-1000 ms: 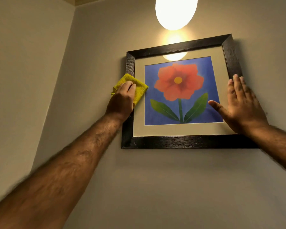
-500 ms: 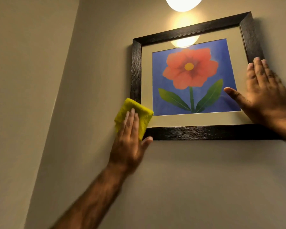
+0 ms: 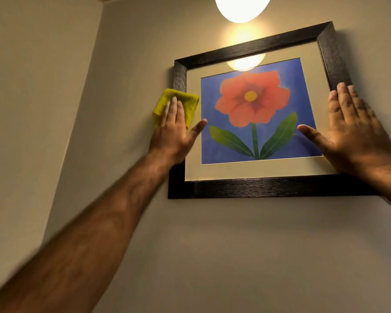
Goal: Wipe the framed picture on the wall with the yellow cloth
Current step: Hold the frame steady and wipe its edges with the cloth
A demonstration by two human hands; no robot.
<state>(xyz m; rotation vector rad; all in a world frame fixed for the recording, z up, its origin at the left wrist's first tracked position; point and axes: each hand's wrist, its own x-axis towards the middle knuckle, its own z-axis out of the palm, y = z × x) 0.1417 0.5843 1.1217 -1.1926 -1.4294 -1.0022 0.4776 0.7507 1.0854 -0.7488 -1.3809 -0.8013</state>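
While right hand [image 3: 357, 129] braces framed picture [image 3: 269, 186] flat-palmed, left hand [image 3: 172, 129], fingers extended, presses yellow cloth [image 3: 187, 102] against left rail.

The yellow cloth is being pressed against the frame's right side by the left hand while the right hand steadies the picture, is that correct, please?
Not quite: the head view shows the left hand pressing the yellow cloth against the left side of the frame. The right hand does steady the picture.

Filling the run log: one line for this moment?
left hand flat on cloth | cloth on frame left side | right hand braces right side
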